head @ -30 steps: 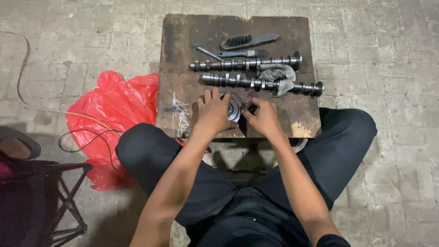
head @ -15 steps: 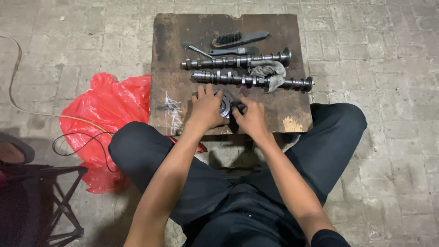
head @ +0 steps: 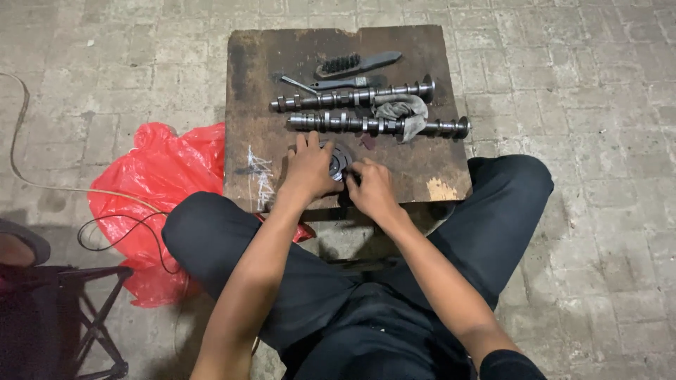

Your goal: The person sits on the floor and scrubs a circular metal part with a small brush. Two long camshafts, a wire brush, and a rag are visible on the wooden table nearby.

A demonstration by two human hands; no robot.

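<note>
Left hand (head: 310, 169) clamps over a round metal disc (head: 340, 160) at the wooden surface's (head: 246, 70) near edge; right hand (head: 372, 188) pinches its rim. Risk: disc slips off the edge (two camshafts (head: 377, 124) just behind could get nudged, roll).

2 camshafts (head: 377, 124) w/ rag (head: 405, 111) block board's (head: 436, 184) far side; right front corner free

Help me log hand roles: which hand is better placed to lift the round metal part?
Left, probably. The left hand already lies over the round metal part, fingers around its rim; the right hand only touches its near edge.
</note>
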